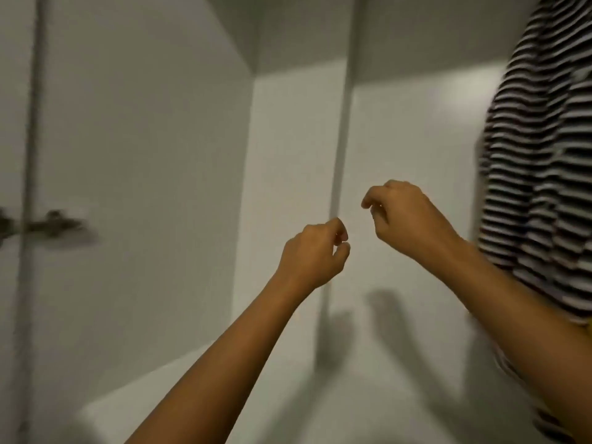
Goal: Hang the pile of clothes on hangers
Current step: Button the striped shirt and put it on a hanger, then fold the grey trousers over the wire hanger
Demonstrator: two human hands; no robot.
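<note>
Holding the left hand (315,248) and right hand (407,216) raised near each other inside a white wardrobe (160,123), fingers loosely curled and grasping nothing. Covering part of a black-and-white striped garment (538,174), hanging at the right edge, with the right arm (512,315), neither hand touching it. Facing a pale upright bar (341,139) behind the left fingertips and a blurred metal hinge (54,224) far left.

The striped garment (541,174) at three o'clock is motion-blurred and cut off by the top and right edges — what it hangs from cannot be told. The right forearm (512,299) covers its lower part. At nine o'clock a dark metal fitting (54,224) is smeared and clipped by the left edge. The left hand (315,251) and right hand (407,219) curl their fingertips inward — whether either pinches anything is unclear.
</note>
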